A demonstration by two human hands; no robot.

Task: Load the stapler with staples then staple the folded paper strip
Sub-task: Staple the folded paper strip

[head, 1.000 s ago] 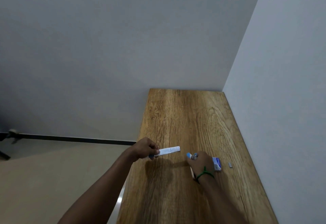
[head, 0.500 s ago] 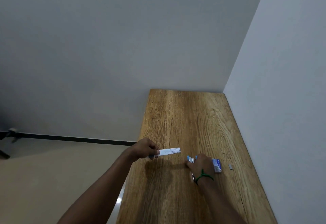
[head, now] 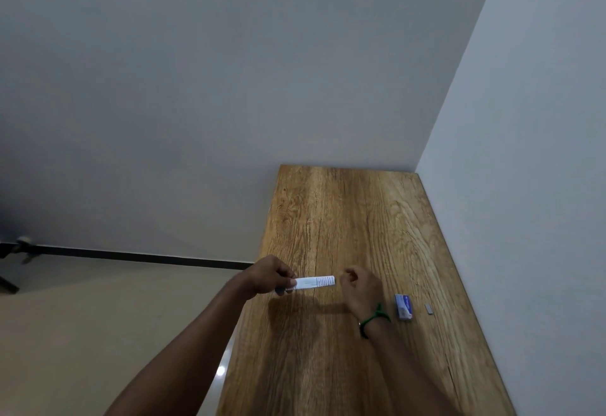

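My left hand pinches the left end of the folded white paper strip and holds it level above the wooden table. A small dark bluish bit shows under that thumb; I cannot tell what it is. My right hand, with a green band at the wrist, hovers just right of the strip's free end. Its fingers are curled and turned away from me. The stapler is hidden inside that hand and does not lie on the table.
A small blue-and-white staple box lies on the table right of my right wrist. Beside it is a short grey stick of staples. A wall runs along the table's right edge. The table's left edge drops to the floor.
My right hand has risen from the table beside the staple box and moved left toward the strip's free end. The left hand and strip have stayed in place.
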